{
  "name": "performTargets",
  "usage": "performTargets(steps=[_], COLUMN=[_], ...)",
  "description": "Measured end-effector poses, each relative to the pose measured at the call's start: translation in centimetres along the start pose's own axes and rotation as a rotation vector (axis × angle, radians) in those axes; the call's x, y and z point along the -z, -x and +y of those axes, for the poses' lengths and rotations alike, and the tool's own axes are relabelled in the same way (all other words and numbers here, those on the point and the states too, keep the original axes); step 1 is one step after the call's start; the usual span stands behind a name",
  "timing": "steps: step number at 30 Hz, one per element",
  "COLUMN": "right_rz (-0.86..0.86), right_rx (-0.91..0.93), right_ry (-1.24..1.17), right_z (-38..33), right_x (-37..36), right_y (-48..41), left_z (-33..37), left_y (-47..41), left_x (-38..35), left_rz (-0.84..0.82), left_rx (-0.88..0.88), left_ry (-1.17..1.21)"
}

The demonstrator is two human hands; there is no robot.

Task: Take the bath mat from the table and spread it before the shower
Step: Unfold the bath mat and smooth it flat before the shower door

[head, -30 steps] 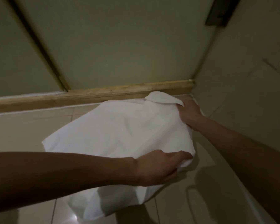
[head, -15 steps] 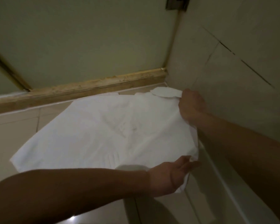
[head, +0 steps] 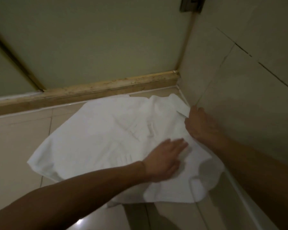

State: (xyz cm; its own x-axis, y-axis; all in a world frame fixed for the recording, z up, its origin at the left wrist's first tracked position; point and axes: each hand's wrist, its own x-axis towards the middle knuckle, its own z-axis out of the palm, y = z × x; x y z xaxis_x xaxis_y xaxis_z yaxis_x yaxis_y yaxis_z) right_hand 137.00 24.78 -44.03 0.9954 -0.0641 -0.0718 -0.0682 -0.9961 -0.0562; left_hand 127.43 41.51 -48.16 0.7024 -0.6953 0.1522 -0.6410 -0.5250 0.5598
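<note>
While the white bath mat lies on the floor tiles just beside the wooden sill, both hands touch it.
The left hand lies flat on the mat, its grip open, fingers straight. The right hand touches the mat corner near the sill's right end; its fingers are hidden, so its grip cannot be told.

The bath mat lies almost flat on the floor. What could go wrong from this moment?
1. The far corner of the bath mat is folded over beside the right hand; if it is left so, someone may trip on it.
2. The near edge is bunched against the wall, so it may not lie flat.
3. The floor tiles look glossy; the mat could slide as the left hand smooths it.
</note>
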Motion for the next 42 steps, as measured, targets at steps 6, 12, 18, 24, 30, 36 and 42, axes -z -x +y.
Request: performTargets(steps=[6,12,18,24,30,36,42], right_rz=[-0.076,-0.215,-0.231,-0.268,-0.268,-0.281,-0.27], right_rx=[0.211,0.457,0.645,0.472,0.423,0.466,0.564], right_ry=[0.102,0.127,0.154,0.203,0.126,0.062,0.082], right_z=[-4.1,-9.5,-15.5,-18.9,-19.8,-21.4,-23.8], right_x=[-1.6,-3.8,-6.0,-8.1,-10.0,-10.6,-11.1], right_y=[-0.2,-0.7,-1.6,-2.9,-2.7,-2.2,-1.3], left_z=[-8.6,-13.8,-18.1,-20.0,-19.9,-19.8,-18.6], left_y=[2.4,6.9,10.2,12.3,13.3,15.6,18.4], left_x=[4.5,5.2,7.0,7.1,6.5,6.7,7.0], left_rz=[-0.013,-0.097,-0.104,-0.069,0.018,0.052,0.05], left_rx=[0.472,0.691,0.852,0.884,0.92,0.974,1.044], left_ry=[-0.371,-0.405,-0.412,-0.413,-0.446,-0.441,-0.411])
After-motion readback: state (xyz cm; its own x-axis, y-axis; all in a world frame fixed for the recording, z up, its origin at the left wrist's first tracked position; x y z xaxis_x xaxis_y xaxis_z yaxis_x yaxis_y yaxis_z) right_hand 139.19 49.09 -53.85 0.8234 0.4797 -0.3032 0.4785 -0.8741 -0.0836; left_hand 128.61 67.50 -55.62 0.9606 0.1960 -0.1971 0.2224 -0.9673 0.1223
